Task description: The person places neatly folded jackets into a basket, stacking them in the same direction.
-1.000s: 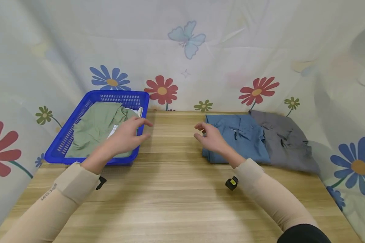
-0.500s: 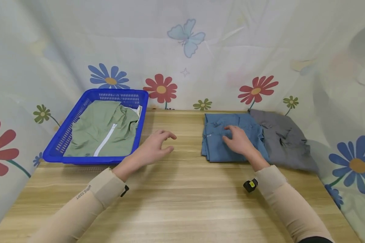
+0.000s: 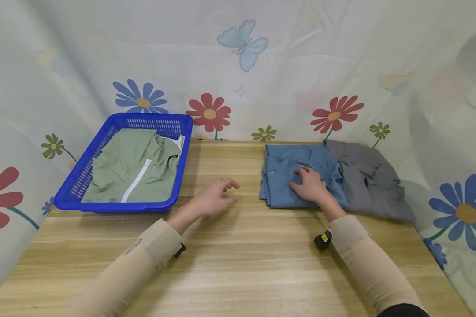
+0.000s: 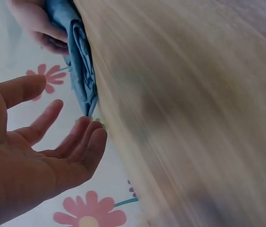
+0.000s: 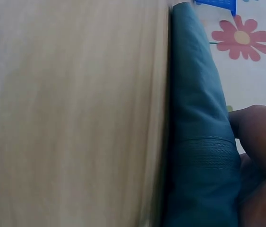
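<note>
In the head view, a folded blue garment [image 3: 278,187] lies on the right of the table, several layers thick. My right hand [image 3: 310,185] touches its top, fingers bent a little; whether they pinch cloth cannot be told. The right wrist view shows the garment's thick folded edge [image 5: 201,94] with a stitched band, and part of the right hand [image 5: 262,142] against its upper side. My left hand [image 3: 214,198] hovers over the wood between basket and blue garment, holding nothing. Its fingers are loosely bent and spread in the left wrist view, where that hand [image 4: 43,151] is apart from the cloth.
At the left, a blue plastic basket [image 3: 187,149] contains a green garment [image 3: 117,165] with a white zipper. A grey folded garment [image 3: 374,189] lies right of the blue one, meeting its edge. Behind the wooden table [image 3: 238,264] hangs a flower-printed cloth [image 3: 285,79].
My left hand has moved right, away from above the basket, uncovering the green garment's zipper. My right hand has moved right over the blue garment and come down onto it.
</note>
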Demonstrator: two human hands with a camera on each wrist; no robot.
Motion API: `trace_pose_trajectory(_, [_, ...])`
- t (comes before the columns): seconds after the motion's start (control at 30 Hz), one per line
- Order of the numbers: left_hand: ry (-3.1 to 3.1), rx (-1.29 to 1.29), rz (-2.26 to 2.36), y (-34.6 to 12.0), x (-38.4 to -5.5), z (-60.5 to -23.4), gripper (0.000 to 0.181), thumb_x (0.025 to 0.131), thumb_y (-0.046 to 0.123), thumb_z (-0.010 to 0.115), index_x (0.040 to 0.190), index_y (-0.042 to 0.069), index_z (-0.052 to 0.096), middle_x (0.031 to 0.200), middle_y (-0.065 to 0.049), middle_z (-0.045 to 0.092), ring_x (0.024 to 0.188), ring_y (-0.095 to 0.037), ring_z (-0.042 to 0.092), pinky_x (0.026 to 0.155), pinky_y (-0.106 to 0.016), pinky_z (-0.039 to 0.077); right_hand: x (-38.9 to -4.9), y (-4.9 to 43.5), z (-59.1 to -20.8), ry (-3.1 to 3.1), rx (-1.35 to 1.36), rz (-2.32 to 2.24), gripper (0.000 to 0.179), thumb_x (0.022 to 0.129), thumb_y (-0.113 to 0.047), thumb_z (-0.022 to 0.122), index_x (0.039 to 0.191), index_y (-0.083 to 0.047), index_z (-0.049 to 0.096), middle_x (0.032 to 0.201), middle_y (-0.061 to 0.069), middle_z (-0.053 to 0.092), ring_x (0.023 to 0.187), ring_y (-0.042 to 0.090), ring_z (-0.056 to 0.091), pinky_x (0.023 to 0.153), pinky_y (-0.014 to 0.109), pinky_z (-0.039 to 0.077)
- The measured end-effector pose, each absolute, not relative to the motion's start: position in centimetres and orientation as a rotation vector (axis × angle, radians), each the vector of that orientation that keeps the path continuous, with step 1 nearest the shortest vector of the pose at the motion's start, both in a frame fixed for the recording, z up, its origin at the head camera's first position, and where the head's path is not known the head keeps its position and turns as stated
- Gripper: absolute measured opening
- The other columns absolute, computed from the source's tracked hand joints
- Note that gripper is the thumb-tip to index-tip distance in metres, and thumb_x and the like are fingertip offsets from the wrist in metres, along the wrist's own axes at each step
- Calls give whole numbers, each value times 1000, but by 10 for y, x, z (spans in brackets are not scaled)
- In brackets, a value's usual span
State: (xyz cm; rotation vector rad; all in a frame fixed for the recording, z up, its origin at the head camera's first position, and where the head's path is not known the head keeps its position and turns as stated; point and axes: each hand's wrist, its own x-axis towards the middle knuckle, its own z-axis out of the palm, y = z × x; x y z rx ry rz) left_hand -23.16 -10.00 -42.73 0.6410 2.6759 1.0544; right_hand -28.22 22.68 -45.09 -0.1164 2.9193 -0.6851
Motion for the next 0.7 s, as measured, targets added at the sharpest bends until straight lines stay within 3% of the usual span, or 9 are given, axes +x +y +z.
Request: trace_pose_trajectory(0.7, [2589,351,1269,-93,-264,-439,45,101,20,66,142,3,55,145,-26,50,131,-40,51,108,-52,42,-285,187,-451,2894,-266,-831,52,103,-32,60,147,-5,53,160,26,30,146,49,23,106,80,16])
